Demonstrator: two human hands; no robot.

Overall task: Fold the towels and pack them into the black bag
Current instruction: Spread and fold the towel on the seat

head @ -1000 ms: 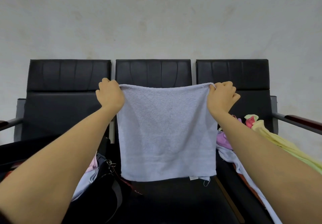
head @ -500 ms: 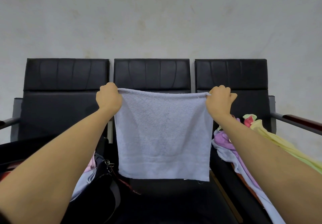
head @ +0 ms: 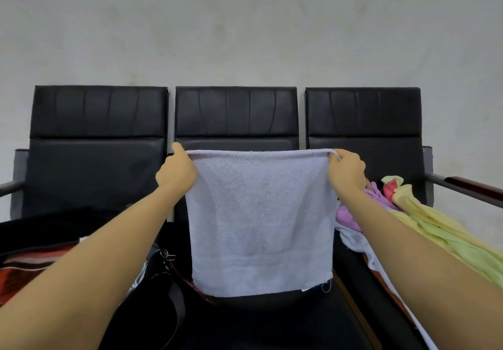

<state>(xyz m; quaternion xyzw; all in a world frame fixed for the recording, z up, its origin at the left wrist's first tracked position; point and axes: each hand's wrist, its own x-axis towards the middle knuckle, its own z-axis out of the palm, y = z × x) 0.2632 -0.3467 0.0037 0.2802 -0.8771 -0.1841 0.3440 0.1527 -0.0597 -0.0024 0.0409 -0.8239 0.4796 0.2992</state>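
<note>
Lying nearest on the left seat, the black bag [head: 152, 303] gapes open, striped cloth inside, likely so folded pieces can drop straight in. Beyond it, over the middle seat [head: 272, 319], a pale lavender terry towel [head: 261, 221] hangs flat and square, its hem just above the cushion. The left hand [head: 177, 174] and right hand [head: 346, 171] each pinch a top corner, stretching the edge taut, probably to align it for folding. Right, yellow-green and purple towels [head: 424, 224] lie heaped. Farthest, smooth padded backrests [head: 236, 112].
</note>
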